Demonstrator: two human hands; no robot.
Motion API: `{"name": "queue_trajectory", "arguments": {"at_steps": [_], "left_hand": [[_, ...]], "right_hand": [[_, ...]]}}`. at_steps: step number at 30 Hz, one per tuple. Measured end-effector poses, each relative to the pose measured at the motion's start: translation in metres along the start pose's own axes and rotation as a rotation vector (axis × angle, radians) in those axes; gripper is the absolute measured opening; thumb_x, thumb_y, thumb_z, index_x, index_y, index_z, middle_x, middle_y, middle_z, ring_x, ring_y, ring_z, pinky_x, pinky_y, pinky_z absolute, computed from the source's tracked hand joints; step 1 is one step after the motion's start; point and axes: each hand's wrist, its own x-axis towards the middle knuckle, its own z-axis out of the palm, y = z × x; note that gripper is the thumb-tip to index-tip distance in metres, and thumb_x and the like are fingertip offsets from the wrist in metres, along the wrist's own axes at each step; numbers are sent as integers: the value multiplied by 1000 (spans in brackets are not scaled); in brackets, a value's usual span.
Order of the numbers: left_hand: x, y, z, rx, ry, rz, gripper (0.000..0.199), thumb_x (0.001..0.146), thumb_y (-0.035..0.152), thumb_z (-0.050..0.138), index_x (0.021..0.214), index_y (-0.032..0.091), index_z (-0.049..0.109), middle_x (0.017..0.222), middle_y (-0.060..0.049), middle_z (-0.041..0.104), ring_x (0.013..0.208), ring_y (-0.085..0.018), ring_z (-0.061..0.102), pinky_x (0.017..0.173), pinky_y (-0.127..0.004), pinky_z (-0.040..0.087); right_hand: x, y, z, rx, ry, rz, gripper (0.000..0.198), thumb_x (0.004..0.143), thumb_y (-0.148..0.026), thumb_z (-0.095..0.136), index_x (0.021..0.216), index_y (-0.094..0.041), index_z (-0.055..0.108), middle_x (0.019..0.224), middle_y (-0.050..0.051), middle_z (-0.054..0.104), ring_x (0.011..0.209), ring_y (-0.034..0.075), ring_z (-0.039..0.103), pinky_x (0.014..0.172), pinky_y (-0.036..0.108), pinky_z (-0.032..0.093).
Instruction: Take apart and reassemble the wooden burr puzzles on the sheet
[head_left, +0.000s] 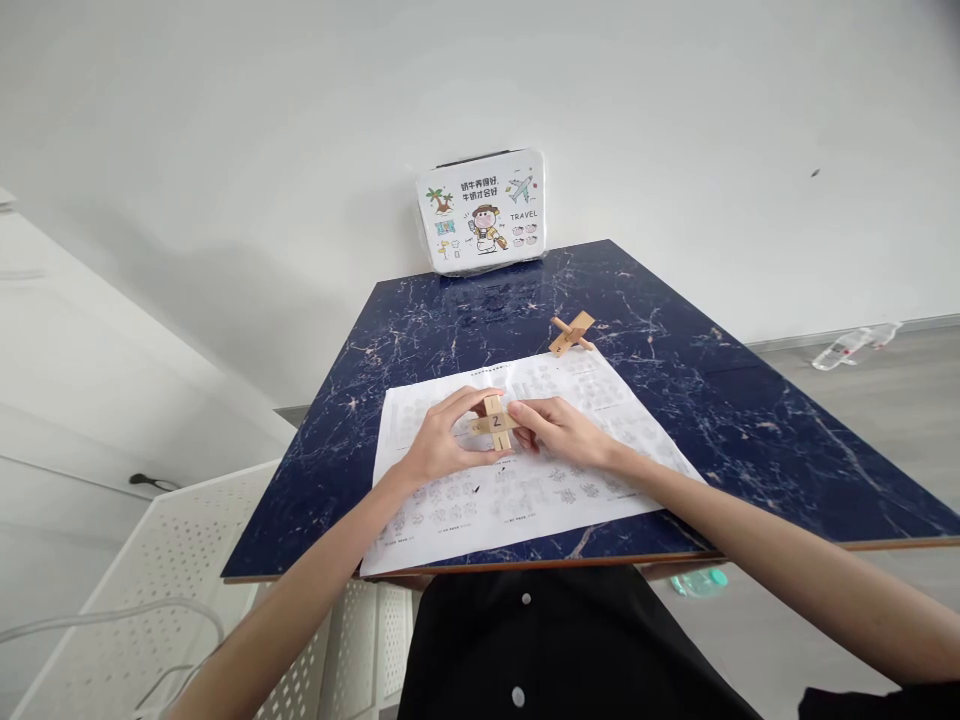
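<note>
You have a small wooden cross [496, 422] raised just over the middle of the printed sheet, or resting on it; the view from above does not settle which. Its centre carries a handwritten 2, and the bar running away from you has a 1 marked near each end. Your left hand [441, 437] curves around that bar in a C, fingertips at the far end and thumb at the near end, holding it between them. Your right hand [561, 432] pinches the right end of the crosswise bar between thumb and curled fingers. Under both hands lies the sheet [439, 540], covered in small drawings and text. By its far right corner sits a second wooden piece [574, 334], its sticks crossed, also with a mark on it. All this is on the dark blue marbled counter [795, 470]. At the back, a white case [484, 212] with cartoon prints and the word TRAVEL leans on the wall [285, 130]. To your left is a white perforated rack [187, 535]; a clear bottle [855, 347] lies on the floor to your right
</note>
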Motion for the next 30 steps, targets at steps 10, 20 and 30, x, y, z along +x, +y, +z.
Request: {"name": "queue_trajectory", "arguments": {"at_steps": [10, 20, 30], "left_hand": [[-3, -17, 5, 26, 23, -140, 92, 86, 48, 84, 162, 32, 35, 143, -14, 62, 114, -27, 68, 95, -45, 59], [-4, -17, 5, 148, -49, -75, 36, 102, 35, 65, 135, 24, 59, 126, -10, 64, 94, -17, 67, 86, -36, 59], [-9, -18, 4, 321, -126, 101, 19, 103, 27, 57, 97, 17, 72, 68, 2, 71, 51, -9, 60, 52, -23, 47]], "right_hand": [[8, 7, -3, 608, 105, 324, 57, 97, -70, 57, 68, -21, 56, 63, 0, 53, 49, 13, 48, 49, 30, 40], [12, 13, -15, 875, 356, 360, 33, 91, -53, 72, 87, -22, 59, 76, 0, 54, 53, 11, 41, 38, 24, 30], [5, 7, -1, 403, 29, 199, 44, 91, -62, 71, 79, -21, 60, 67, -2, 58, 57, 12, 52, 55, 29, 40]]}}
